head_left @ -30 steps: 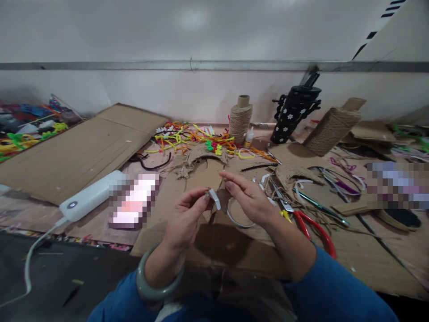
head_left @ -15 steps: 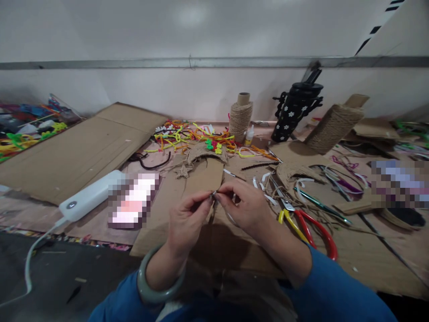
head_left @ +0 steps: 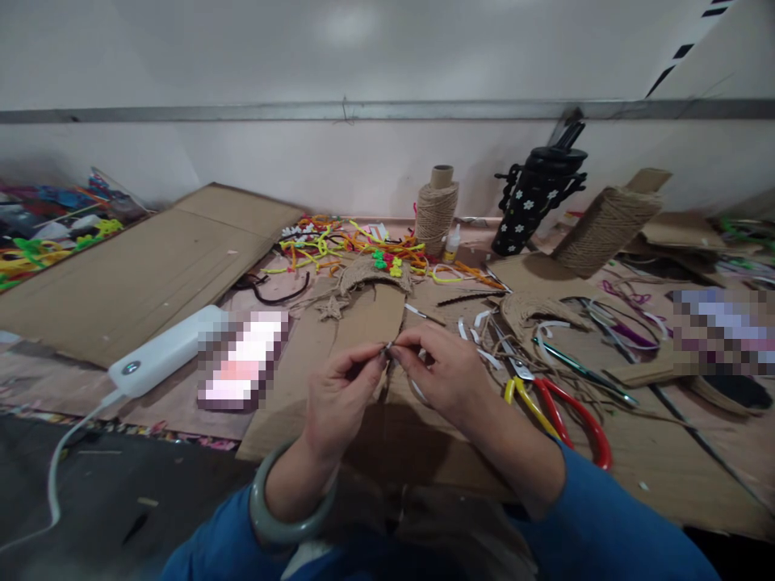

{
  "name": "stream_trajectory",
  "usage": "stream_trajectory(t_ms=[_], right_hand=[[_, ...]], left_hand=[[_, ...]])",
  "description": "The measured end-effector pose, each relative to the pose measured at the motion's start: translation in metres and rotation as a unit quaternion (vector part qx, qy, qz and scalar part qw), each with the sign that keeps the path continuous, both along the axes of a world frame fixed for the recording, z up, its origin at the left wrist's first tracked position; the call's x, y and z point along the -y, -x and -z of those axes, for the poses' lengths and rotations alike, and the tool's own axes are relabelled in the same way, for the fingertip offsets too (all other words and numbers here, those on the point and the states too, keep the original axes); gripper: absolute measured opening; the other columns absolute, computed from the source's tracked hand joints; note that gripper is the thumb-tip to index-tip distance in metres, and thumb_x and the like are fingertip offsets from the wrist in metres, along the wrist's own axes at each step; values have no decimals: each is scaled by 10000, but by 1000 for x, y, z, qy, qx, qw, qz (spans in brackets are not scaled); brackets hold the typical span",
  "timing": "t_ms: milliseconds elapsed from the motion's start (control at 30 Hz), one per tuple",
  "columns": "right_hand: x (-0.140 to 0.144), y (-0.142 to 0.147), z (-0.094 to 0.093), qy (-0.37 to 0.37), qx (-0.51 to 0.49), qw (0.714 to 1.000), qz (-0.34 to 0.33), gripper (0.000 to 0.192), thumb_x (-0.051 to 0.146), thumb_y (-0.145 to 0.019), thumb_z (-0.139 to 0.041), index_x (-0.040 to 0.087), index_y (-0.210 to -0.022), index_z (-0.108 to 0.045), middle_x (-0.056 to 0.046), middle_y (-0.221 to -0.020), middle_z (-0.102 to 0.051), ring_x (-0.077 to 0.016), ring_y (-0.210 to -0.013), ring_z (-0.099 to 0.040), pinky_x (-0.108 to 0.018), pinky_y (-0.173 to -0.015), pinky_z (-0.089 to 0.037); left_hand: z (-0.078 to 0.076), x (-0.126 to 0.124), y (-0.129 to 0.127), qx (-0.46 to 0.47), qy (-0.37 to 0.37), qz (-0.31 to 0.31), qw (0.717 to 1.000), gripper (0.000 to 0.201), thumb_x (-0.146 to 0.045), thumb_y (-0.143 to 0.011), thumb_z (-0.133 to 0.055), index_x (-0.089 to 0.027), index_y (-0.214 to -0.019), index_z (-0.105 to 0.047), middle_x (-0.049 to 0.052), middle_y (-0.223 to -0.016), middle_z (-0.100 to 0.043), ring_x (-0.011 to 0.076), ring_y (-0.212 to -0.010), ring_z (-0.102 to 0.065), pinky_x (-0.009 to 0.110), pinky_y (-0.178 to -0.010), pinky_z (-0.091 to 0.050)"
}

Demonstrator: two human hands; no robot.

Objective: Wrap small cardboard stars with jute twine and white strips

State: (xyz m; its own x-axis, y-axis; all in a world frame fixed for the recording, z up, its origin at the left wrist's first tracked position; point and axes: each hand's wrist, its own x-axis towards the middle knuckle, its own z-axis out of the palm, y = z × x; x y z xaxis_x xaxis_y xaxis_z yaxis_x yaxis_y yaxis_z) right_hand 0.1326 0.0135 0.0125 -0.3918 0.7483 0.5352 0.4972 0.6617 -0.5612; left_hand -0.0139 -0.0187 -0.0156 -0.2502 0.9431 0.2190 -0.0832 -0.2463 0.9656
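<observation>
My left hand [head_left: 339, 391] and my right hand [head_left: 441, 367] meet over the cardboard, thumb and forefinger pinched on each. Between the fingertips is a small dark thing [head_left: 387, 350], too tiny to make out; a thin dark strand seems to hang below it. Just beyond the hands lie a twine-wrapped crescent [head_left: 357, 277] with green, red and yellow flowers and a small twine star [head_left: 330, 307]. To the right of my right hand rest scissors [head_left: 521, 369] with one yellow and one red handle, and a teal hook-like tool [head_left: 581, 369].
Two twine spools [head_left: 436, 214] and a black flowered tumbler [head_left: 525, 198] stand at the back, near a small glue bottle [head_left: 452, 244]. Colourful pipe cleaners [head_left: 315, 257] lie heaped there. On the left are a cardboard sheet [head_left: 163, 274], a white corded device [head_left: 166, 347] and a blurred-out phone [head_left: 245, 359].
Both hands keep almost the same pinch at the same spot. The whole view has shifted very slightly; nothing on the table has visibly moved.
</observation>
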Motion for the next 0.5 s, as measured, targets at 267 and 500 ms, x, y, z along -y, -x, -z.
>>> stream_trajectory(t_ms=[267, 500], right_hand=[[-1, 0, 0, -3, -3, 1000, -3, 112, 194, -872, -523, 191, -798, -607, -16, -730, -632, -142, -691, -578, -249, -636, -418], [-1, -1, 2, -22, 10, 1000, -4, 81, 174, -865, -538, 176, -829, -611, -29, -756, -641, -156, -714, -589, -257, -648, -427]], left_hand=[[6, -2, 1, 14, 2, 11, 1000, 118, -250, -730, -723, -219, -836, -761, 23, -795, -756, 131, -730, -674, 231, -709, -533], [11, -4, 3, 24, -4, 16, 1000, 128, -248, -735, -724, -213, -853, -758, 19, -784, -751, 120, -716, -665, 218, -695, -530]])
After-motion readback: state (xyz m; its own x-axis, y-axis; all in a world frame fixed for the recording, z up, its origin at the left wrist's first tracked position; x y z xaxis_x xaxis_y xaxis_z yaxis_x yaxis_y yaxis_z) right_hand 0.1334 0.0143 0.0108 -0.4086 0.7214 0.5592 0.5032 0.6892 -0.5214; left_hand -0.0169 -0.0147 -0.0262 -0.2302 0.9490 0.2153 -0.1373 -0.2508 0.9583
